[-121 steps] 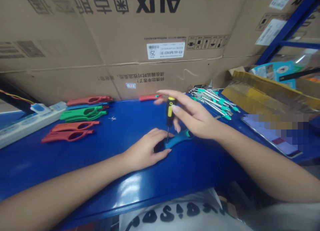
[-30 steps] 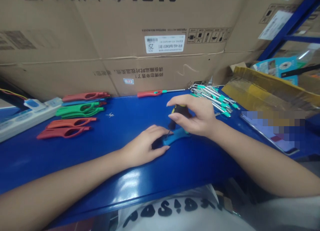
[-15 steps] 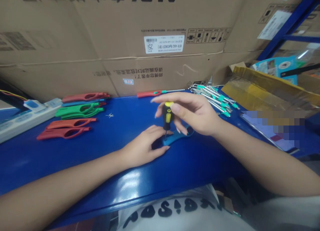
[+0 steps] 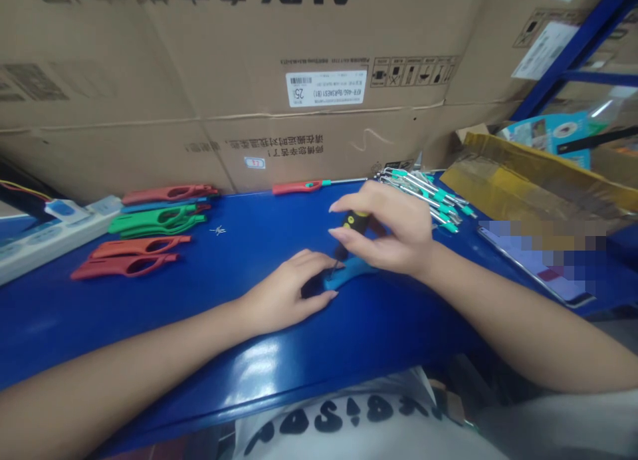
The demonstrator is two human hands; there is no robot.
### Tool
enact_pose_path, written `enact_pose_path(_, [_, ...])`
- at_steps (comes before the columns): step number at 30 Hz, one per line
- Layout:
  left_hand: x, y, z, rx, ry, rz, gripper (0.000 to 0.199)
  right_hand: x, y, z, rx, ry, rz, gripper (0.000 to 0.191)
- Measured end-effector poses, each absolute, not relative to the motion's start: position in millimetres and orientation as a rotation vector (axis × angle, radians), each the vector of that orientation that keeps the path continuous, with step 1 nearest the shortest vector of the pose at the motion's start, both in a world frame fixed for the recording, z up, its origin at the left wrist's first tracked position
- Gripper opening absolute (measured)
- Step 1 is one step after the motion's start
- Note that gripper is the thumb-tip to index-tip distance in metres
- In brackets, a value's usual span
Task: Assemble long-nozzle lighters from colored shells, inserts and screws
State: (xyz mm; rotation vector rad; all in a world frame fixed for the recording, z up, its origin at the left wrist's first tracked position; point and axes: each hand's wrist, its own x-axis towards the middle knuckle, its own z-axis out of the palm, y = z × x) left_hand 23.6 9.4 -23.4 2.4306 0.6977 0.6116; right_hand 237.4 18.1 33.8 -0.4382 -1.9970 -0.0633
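My left hand (image 4: 286,290) holds the near end of a blue lighter casing (image 4: 353,272) against the table, thumb on one side and fingers on the other. In my right hand (image 4: 396,230) is a black and yellow screwdriver (image 4: 355,229), gripped by its handle between thumb and fingers. The shaft leans down to the left, its tip at the casing's end by my left fingertips. Exactly what the tip touches is too small to make out. Part of the casing is hidden behind my right hand.
Red, orange, green and blue lighter casings (image 4: 132,247) lie at the left beside a white power strip (image 4: 60,237). Small screws (image 4: 218,230) lie nearby. A red lighter (image 4: 298,187) and several metal lighter rods (image 4: 423,194) are at the back. At right are a phone (image 4: 533,264) and a taped carton (image 4: 538,181).
My right hand has shifted slightly right and its fingers have curled in. The screwdriver has gone from upright to tilted, its handle leaning right. My left hand stays on the casing.
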Motion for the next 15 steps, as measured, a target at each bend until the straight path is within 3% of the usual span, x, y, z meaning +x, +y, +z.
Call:
enact_pose_path(4, [23.8, 9.2, -22.6, 2.438, 0.703, 0.588, 0.035, 234.8, 16.9, 33.2, -0.483, -2.067, 0.213, 0.034])
enact_pose_path(6, [23.7, 9.1, -22.6, 2.441, 0.708, 0.58, 0.036, 234.1, 17.2, 33.4, -0.517, -2.044, 0.299, 0.031])
enact_pose_path(11, [23.4, 9.2, -23.4, 2.439, 0.701, 0.59, 0.034, 237.4, 19.3, 34.5, -0.421, -2.028, -0.027, 0.023])
enact_pose_path(15, [23.4, 9.3, -23.2, 2.445, 0.702, 0.58, 0.035, 237.4, 16.5, 36.3, -0.496, -2.131, 0.353, 0.034])
